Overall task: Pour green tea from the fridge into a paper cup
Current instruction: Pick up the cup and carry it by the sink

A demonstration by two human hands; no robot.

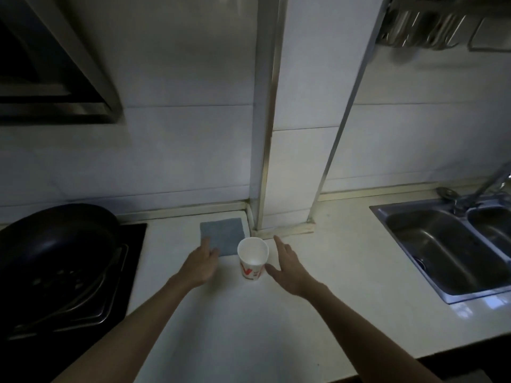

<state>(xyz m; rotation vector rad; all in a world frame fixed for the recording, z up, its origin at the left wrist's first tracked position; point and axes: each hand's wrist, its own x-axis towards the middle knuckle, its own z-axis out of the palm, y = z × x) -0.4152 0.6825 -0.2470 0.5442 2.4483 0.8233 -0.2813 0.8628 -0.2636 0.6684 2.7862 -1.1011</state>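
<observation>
A white paper cup (252,258) with a red mark on its side stands upright on the white counter (249,322), and looks empty inside. My left hand (200,262) is just left of the cup, fingers relaxed, apart from it and holding nothing. My right hand (287,268) is just right of the cup, fingers spread, its thumb close to the cup's side. I cannot tell whether the thumb touches it. No tea container and no fridge are in view.
A grey-blue cloth (222,233) lies flat behind the cup by the wall corner. A black pan (55,244) sits on the stove (83,286) at the left. A steel double sink (453,250) with a tap (481,189) is at the right. A dish rack (442,23) hangs above.
</observation>
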